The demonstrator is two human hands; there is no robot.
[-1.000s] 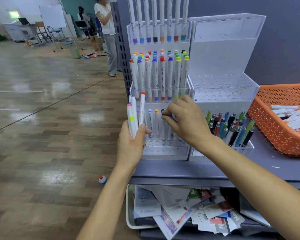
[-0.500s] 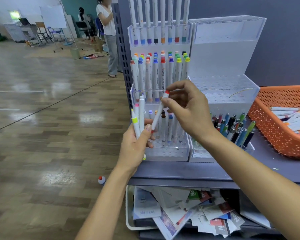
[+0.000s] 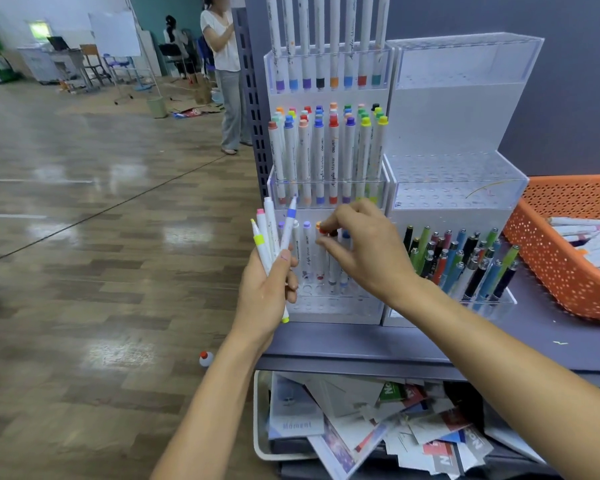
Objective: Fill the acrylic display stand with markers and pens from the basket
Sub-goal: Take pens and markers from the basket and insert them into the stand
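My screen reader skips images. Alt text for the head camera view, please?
The person's right hand pinches a red-capped marker in the bottom tier of a clear stand, while the left hand grips a bunch of markers. An orange basket with more markers sits to the right.

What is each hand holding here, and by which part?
Left hand grips a bunch of markers by their lower barrels. Right hand pinches the top cap of a red-capped marker standing in the bottom tier of the stand.
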